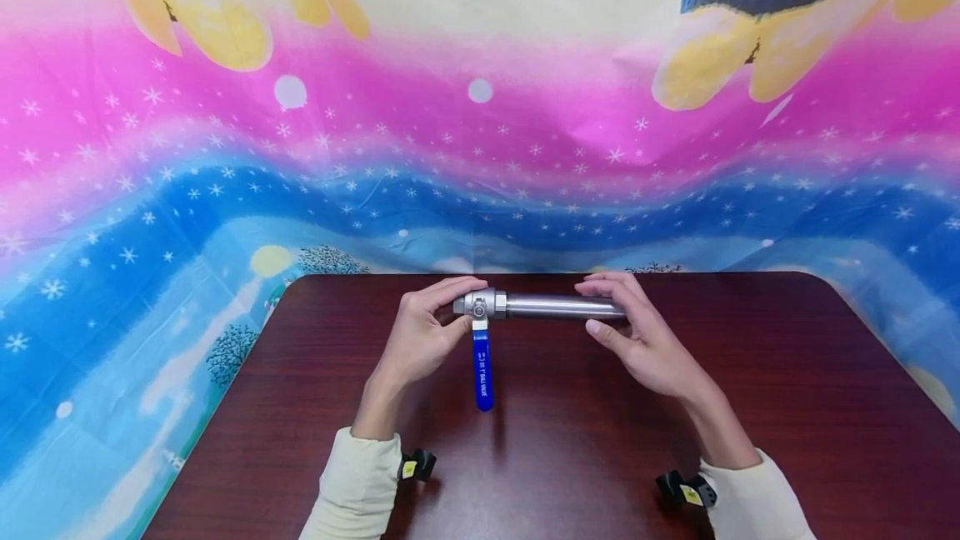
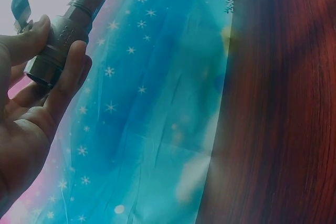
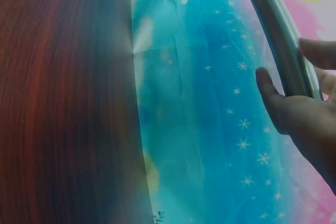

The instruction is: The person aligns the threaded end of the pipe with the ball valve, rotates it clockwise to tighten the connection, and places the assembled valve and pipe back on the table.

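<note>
A ball valve [image 1: 480,304] with a blue lever handle [image 1: 482,373] is joined to a long metal pipe [image 1: 558,307]; the pair is held level above the table. My left hand [image 1: 420,336] grips the valve body at its left end, thumb on the near side and fingers on the far side. In the left wrist view the valve's hex end [image 2: 44,72] sits between thumb and fingers. At the pipe's right end is my right hand [image 1: 645,344], its fingers fairly straight. The right wrist view shows that thumb [image 3: 270,90] apart from the pipe, with a finger touching its other side.
The dark red-brown wooden table [image 1: 555,448] lies beneath both hands. A printed cloth [image 1: 472,148] in pink and blue hangs behind it and along its sides. Black wrist devices [image 1: 420,465] with yellow labels show beside the pale sleeves [image 1: 352,473].
</note>
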`<state>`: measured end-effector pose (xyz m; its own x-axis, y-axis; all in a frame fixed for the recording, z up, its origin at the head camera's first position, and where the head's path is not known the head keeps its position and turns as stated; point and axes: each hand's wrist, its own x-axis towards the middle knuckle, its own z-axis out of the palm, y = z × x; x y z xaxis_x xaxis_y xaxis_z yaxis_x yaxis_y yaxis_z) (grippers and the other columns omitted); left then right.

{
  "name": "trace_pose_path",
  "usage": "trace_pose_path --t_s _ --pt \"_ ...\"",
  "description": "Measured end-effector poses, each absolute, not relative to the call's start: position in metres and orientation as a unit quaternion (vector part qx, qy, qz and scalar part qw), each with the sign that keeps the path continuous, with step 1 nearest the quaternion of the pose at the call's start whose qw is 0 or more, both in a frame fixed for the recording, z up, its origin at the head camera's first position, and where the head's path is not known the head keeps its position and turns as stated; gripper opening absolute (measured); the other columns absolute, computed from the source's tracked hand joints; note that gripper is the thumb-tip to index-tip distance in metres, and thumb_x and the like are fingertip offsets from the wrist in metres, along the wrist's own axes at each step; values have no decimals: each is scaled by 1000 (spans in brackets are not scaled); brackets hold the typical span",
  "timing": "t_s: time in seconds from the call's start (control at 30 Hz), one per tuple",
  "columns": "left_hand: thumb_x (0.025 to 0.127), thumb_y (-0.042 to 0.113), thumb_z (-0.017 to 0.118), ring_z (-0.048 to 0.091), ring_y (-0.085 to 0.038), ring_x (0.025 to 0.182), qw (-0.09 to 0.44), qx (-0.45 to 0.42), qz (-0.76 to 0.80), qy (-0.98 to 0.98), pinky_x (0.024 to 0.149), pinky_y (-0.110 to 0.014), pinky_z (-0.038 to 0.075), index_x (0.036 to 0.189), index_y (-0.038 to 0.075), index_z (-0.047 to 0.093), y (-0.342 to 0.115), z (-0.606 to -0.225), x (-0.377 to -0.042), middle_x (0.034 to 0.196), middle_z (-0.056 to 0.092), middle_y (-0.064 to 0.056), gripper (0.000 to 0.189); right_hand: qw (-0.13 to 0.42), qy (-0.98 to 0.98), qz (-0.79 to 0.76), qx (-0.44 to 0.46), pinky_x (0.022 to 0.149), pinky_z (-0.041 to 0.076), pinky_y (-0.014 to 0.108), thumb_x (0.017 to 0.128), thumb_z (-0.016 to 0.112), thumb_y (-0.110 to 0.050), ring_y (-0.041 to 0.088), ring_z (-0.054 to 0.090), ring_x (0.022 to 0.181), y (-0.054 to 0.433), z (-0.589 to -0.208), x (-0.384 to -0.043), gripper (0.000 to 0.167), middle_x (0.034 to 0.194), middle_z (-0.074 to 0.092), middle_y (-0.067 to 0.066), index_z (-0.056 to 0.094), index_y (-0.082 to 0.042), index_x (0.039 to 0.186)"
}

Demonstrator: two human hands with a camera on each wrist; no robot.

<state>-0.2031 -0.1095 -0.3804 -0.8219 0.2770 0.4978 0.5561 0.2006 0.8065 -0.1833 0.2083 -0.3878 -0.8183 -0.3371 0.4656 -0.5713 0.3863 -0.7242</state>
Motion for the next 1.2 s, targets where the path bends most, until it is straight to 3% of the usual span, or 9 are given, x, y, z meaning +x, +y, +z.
trace_pose_path --t_s 0.17,0.43,0.67,0.9,1.07,1.2 --pt "84 -23 70 71 -27 109 122 -268 -572 -766 92 -37 66 129 2 76 -111 -380 -203 135 74 -16 53 108 -833 469 272 83 54 16 100 64 9 6 48 124 208 -385 -181 45 144 51 8 63 -12 141" --pt "84 -23 70 72 -26 109 121 -272 -572 -764 93 -46 66 129 2 76 -110 -381 -204 135 73 -18 53 123 -849 441 264 78 51 21 102 66 3 10 55 106 210 -384 -180 43 135 61 3 66 -16 141" --pt "84 -24 70 72 -28 112 124 -278 -573 -761 94 -42 66 130 2 76 -111 -382 -204 137 72 -20 53 111 -844 452 265 77 61 22 105 63 1 15 72 91 210 -383 -181 43 131 64 6 65 -17 144" --pt "84 -23 70 71 -30 114 126 -280 -571 -761 95 -36 65 130 2 76 -110 -381 -204 138 71 -22 53 108 -848 445 266 68 58 25 110 57 -6 18 67 79 212 -381 -182 38 117 65 5 65 -17 145" --pt "83 -24 70 71 -29 114 126 -280 -573 -760 94 -34 65 130 2 76 -110 -380 -203 138 72 -18 53 102 -842 457 268 73 61 23 111 54 -7 18 69 84 211 -381 -182 37 121 63 7 64 -15 145" --pt "83 -24 71 71 -28 113 125 -279 -572 -761 93 -37 66 130 1 76 -109 -381 -203 137 72 -19 53 107 -840 463 261 85 57 18 107 60 -4 9 61 113 210 -383 -181 41 141 57 9 62 -15 147"
